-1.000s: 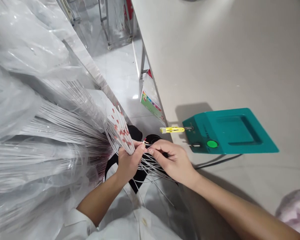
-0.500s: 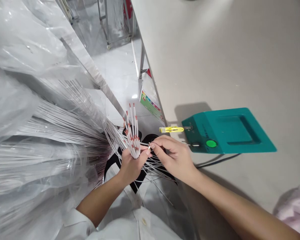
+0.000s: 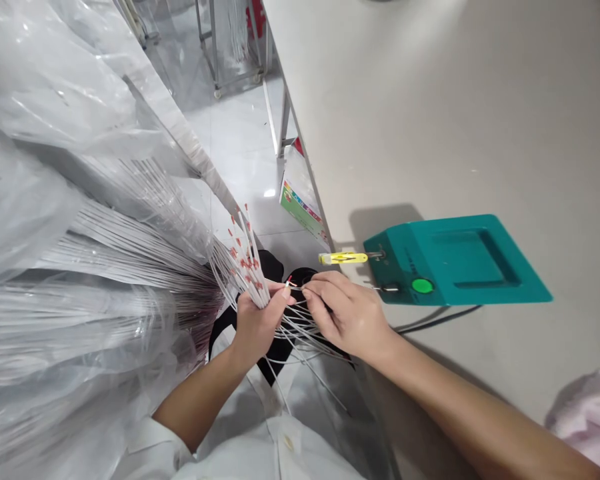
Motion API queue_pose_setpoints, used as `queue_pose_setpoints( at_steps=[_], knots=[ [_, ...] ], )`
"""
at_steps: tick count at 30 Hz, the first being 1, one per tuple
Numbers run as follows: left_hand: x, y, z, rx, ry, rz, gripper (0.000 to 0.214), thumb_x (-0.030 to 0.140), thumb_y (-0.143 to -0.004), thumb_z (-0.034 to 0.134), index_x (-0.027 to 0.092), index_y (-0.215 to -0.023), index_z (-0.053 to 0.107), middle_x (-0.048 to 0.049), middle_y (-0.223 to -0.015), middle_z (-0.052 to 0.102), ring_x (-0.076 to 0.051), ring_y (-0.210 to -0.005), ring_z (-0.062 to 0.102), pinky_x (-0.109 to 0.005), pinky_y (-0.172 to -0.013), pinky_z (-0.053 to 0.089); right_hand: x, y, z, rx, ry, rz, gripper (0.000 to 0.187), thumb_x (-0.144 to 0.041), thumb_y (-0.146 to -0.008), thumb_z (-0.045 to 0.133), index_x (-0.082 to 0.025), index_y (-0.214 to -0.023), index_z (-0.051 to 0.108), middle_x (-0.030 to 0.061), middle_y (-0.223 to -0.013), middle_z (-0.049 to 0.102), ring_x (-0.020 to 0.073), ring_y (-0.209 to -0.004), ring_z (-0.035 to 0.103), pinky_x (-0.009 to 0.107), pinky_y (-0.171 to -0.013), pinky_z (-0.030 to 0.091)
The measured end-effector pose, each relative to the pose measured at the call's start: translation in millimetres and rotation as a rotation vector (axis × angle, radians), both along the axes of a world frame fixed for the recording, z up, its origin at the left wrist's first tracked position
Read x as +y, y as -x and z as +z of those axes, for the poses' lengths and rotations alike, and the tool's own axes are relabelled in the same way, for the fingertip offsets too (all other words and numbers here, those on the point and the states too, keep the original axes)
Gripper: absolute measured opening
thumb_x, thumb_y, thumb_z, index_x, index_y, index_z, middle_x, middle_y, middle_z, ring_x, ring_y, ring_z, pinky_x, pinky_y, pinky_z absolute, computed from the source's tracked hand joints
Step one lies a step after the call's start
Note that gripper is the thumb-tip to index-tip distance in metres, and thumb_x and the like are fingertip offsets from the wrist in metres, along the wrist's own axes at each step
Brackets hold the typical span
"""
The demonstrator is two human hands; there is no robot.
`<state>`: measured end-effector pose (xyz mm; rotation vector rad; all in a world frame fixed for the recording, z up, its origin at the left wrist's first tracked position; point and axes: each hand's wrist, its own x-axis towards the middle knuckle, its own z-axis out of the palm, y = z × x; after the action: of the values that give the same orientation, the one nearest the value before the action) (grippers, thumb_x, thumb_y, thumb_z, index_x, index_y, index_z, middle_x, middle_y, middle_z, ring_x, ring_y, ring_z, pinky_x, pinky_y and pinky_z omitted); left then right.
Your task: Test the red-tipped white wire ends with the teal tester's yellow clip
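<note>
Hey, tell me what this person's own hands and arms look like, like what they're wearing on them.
Both the left hand and right hand are bare, with no gloves, watch or bracelet visible. A whitish sleeve ends near the left elbow, matching the pale buttoned shirt. The right forearm is bare as far as it shows.

Head cam here, looking forward and steeply down over the wearer's own shirt (image 3: 260, 450), which sits low and left of the teal box (image 3: 523, 287). It's near enough to catch the box's button (image 3: 423, 286). Left hand (image 3: 257, 330) and right hand (image 3: 347, 310) fall left of the box, table (image 3: 430, 120) above it, floor (image 3: 235, 140) farther off, up-left of it.
</note>
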<state>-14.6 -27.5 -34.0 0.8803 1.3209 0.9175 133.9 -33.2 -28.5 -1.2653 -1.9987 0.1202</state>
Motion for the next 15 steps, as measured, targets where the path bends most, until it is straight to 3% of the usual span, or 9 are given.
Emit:
queue_pose_setpoints(
  at_steps=[4,7,9,13,15],
  knots=[
    [-1.4,0.5,3.9,0.026,-0.077,-0.09,0.018,0.031,-0.075,0.06,0.014,-0.07,0.064,0.0015,-0.056,0.058,-0.005,-0.041,0.038,-0.021,-0.045,0.032,1.8,1.6,1.9,0.195,0.159,0.026,0.017,-0.019,-0.083,0.052,-0.015,-0.098,0.059,0.0096,-0.09,0.065,0.0131,-0.068,0.062,0.025,-0.062,0.052],
    [-1.6,0.6,8.4,0.072,-0.109,-0.18,0.017,0.029,-0.075,0.059,0.015,-0.066,0.064,0.0019,-0.05,0.055,-0.008,-0.046,0.046,-0.023,-0.051,0.036,2.5,3.3,4.1,0.27,0.223,0.093,0.012,-0.015,-0.085,0.049,-0.017,-0.087,0.061,0.0055,-0.078,0.065,0.012,-0.068,0.061,0.022,-0.061,0.05],
    [-1.4,0.8,10.1,0.083,-0.136,-0.209,0.016,0.027,-0.075,0.058,0.016,-0.065,0.063,0.0019,-0.052,0.055,-0.01,-0.049,0.048,-0.024,-0.053,0.038,2.0,3.0,4.4,0.198,0.169,0.108,0.015,-0.012,-0.085,0.047,-0.017,-0.081,0.061,0.0046,-0.074,0.065,0.0125,-0.069,0.06,0.022,-0.06,0.049],
    [-1.1,0.5,12.5,0.14,-0.21,-0.236,0.015,0.02,-0.075,0.055,0.016,-0.062,0.061,0.0023,-0.054,0.055,-0.01,-0.049,0.047,-0.024,-0.053,0.039,-1.0,1.8,2.8,-0.163,-0.069,0.056,0.011,-0.014,-0.081,0.051,-0.014,-0.079,0.061,0.0074,-0.074,0.066,0.0157,-0.066,0.06,0.026,-0.059,0.047],
    [-1.1,0.5,13.2,0.195,-0.279,-0.227,0.017,0.019,-0.075,0.054,0.016,-0.059,0.06,0.0018,-0.054,0.055,-0.011,-0.054,0.049,-0.024,-0.055,0.04,-2.0,2.3,3.5,-0.239,-0.092,0.041,0.012,-0.015,-0.081,0.051,-0.013,-0.076,0.061,0.0074,-0.071,0.065,0.0159,-0.063,0.059,0.027,-0.058,0.045]
  ],
)
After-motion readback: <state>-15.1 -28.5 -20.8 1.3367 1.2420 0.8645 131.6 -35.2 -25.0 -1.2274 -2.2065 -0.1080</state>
